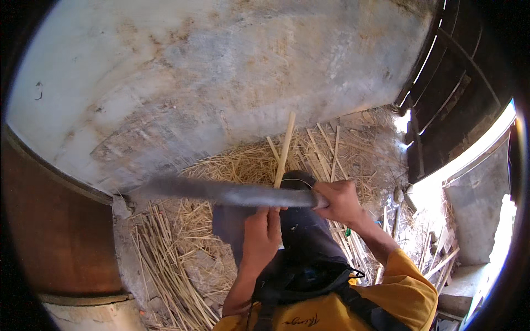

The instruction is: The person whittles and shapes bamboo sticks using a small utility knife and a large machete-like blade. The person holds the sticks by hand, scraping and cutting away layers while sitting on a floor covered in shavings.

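Observation:
My right hand (341, 205) is wrapped round the handle end of a long, broad-bladed knife (232, 194), a machete by its shape. Its grey blade reaches leftward across my lap, blurred toward the tip. Just below the blade, my left hand (263, 234) is closed, with its fingertips at the lower end of a pale bamboo strip (285, 146). The strip rises past the far side of the blade, pointing away from me. The blade hides where the two cross, so I cannot tell how deep they meet. Dark cloth (309, 231) covers my legs beneath.
A bundle of thin split strips (168, 265) lies on the floor at left, and more strips (323, 154) lie ahead. Shavings (237, 163) cover the ground by a stained pale wall (232, 71). A brown panel (58, 226) stands left; dark boards (452, 83) stand right.

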`<state>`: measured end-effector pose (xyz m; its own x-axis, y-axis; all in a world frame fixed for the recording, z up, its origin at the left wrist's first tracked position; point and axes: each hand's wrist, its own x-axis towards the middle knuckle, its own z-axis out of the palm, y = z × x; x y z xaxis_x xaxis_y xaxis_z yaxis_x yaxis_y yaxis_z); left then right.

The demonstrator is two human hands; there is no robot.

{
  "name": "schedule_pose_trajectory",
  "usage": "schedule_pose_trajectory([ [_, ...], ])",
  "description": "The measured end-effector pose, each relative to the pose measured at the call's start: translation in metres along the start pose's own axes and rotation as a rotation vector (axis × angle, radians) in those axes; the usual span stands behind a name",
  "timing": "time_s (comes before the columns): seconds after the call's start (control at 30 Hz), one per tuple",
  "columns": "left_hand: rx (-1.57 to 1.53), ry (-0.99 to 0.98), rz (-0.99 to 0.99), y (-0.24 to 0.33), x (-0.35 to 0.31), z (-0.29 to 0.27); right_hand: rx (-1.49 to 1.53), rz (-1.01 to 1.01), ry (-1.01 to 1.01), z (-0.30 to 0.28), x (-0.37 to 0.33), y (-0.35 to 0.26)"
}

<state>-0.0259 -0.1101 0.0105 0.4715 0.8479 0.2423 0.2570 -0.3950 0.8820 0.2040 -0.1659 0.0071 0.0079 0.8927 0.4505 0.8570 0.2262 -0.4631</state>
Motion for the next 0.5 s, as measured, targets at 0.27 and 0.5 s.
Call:
schedule_pose_trajectory([
  [0.27, 0.111, 0.091, -0.016, 0.016, -0.022, -0.015, -0.035, -0.084, -0.061, 0.030, 0.031, -0.020],
  [0.5, 0.076, 0.117, 0.003, 0.021, -0.022, -0.017, -0.038, -0.037, -0.142, 0.024, 0.037, -0.029],
])
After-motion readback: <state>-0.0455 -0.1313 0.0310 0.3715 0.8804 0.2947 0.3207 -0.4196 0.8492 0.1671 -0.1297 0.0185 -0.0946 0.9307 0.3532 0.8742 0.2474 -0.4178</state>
